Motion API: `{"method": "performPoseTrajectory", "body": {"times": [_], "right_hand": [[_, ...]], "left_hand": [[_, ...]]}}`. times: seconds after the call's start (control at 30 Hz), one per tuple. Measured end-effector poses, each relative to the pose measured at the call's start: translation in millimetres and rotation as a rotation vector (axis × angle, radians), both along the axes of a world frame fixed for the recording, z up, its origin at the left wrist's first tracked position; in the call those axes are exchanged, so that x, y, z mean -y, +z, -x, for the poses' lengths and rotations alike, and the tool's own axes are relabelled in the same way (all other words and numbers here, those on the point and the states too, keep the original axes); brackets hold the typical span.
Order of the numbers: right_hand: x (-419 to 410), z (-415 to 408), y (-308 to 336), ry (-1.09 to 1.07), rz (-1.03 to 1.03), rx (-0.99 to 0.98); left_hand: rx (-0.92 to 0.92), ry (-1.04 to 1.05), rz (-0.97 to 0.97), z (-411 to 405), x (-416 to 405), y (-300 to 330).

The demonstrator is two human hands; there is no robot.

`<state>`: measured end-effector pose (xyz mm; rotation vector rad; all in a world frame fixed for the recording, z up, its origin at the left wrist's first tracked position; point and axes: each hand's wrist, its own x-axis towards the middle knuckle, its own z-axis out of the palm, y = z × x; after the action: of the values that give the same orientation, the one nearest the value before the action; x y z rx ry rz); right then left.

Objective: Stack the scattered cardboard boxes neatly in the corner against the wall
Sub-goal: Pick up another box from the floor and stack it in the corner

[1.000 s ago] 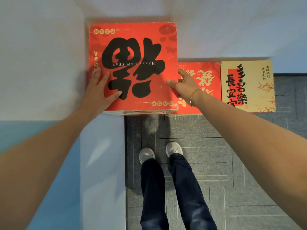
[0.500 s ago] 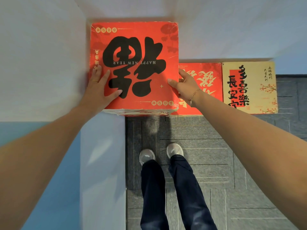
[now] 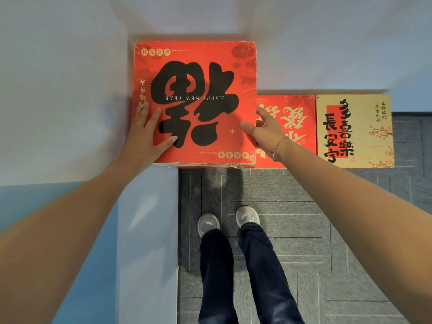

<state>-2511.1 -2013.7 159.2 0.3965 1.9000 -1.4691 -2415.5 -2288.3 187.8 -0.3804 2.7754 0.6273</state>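
On the big red box (image 3: 195, 101) in the upper middle of the frame I read "HAPPY NEW YEAR" in small white letters, upside down to me, across a large black Chinese character. On the beige box (image 3: 355, 130) at the upper right stand black characters, "長安" among them. The lower red box (image 3: 295, 127) between them has pale characters that I cannot read.

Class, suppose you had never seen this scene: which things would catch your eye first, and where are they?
First, the big red box with its bold black character, high in the wall corner, left hand flat on top, right hand gripping its right edge. Lower right, a second red box and a tan box line the wall.
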Motion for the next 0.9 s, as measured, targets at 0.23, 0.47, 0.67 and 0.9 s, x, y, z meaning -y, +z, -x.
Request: {"method": "performPoseTrajectory", "body": {"times": [0.23,0.47,0.67,0.9], "right_hand": [[-1,9,24,0.000,-0.058,0.036],[-12,18,68,0.104,-0.238,-0.060],[-30,8,143,0.365,-0.384,-0.146],[-68,-8,262,0.549,-0.530,-0.253]], "left_hand": [[0.024,0.028,0.016,7,-2,14],[0.078,-0.009,-0.032,21,-6,56],[0.173,-0.077,-0.134,30,-31,120],[0.201,-0.262,-0.108,64,-87,216]]}}
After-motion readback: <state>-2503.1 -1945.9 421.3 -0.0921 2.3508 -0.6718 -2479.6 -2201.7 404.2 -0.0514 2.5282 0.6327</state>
